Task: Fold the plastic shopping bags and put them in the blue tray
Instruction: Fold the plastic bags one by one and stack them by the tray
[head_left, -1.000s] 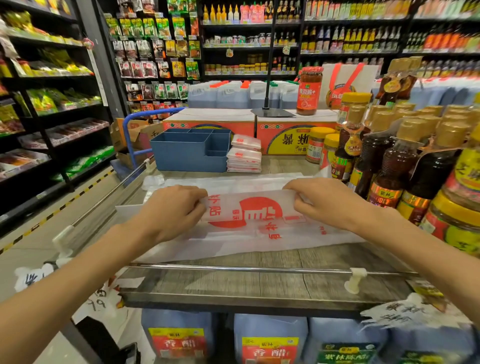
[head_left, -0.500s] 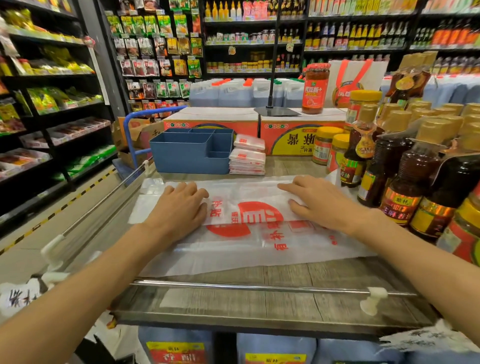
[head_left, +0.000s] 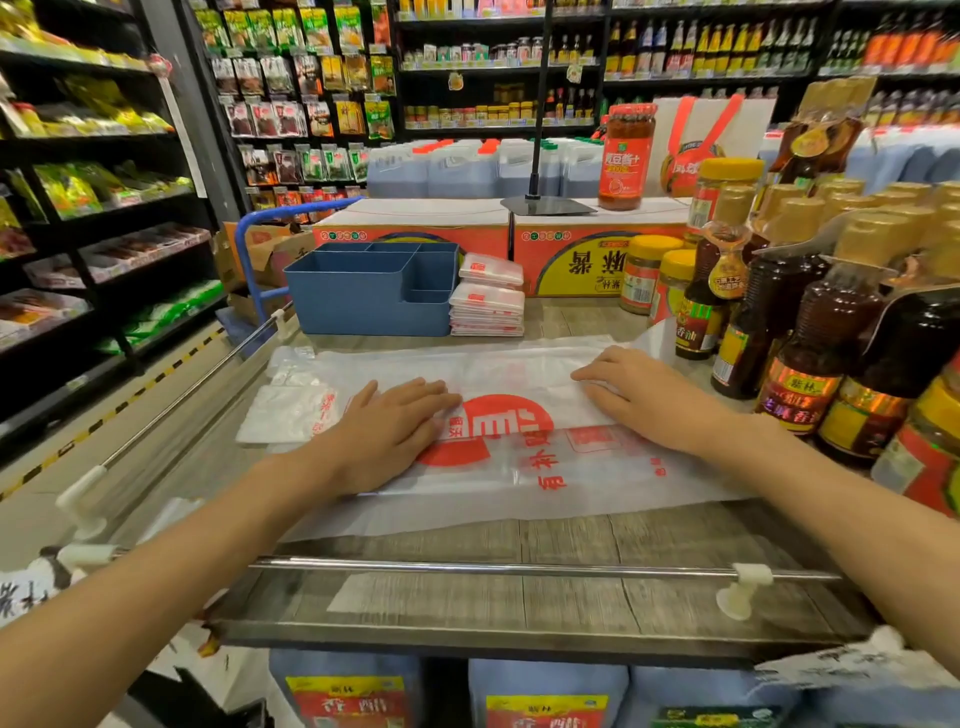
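Here, in the middle of the frame, a white plastic shopping bag (head_left: 519, 467) with red print lies flat across the wooden tabletop (head_left: 545, 597), and both hands press down on it with fingers straight and spread. The left hand (head_left: 387, 434) covers the left part of the red round logo, so the print beneath it is hidden; the right hand (head_left: 649, 397) rests palm-down on the bag's upper right portion. The bag's far edge looks doubled over, though where one layer ends and the next begins is hard to make out through the thin film. At the left end another bit of crumpled white plastic (head_left: 291, 413) sits beside the left wrist; I cannot tell whether it belongs to the same bag. Above centre stands the blue tray (head_left: 363, 306), its inner compartments only partly visible from this angle, and just to its right a stack of folded bags (head_left: 487, 306) touches its wall. Dark sauce bottles (head_left: 810, 332) crowd the right edge, some cut off by the frame. A metal rail (head_left: 519, 567) crosses the tabletop's near edge, and shelving at the upper left is blurred.
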